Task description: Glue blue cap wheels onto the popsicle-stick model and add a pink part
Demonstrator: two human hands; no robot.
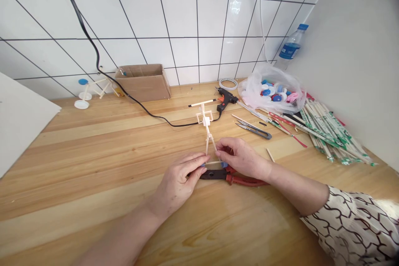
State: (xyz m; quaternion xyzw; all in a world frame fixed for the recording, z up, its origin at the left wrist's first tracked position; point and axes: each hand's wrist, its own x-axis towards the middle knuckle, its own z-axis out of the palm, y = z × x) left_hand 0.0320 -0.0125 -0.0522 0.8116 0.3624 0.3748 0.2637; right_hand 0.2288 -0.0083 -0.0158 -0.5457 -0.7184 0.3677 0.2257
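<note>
A small frame of thin wooden sticks (206, 121) lies on the wooden table (93, 166), its long stem running toward me. My left hand (178, 181) pinches the left end of its short crossbar, where a blue cap shows. My right hand (241, 157) pinches the right end, also at a blue cap. Both hands have their fingers closed on that crossbar. Under the hands lie red-handled pliers (237, 178), with dark jaws pointing left.
A black glue gun (226, 98) with its cable lies behind the frame. Snips (254, 129), a roll of tape (227, 83), a bag of bottle caps (274, 89), wrapped chopsticks (330, 133) and a water bottle (291, 46) are at the right. A cardboard box (144, 82) and another stick model (89, 90) stand at the back left.
</note>
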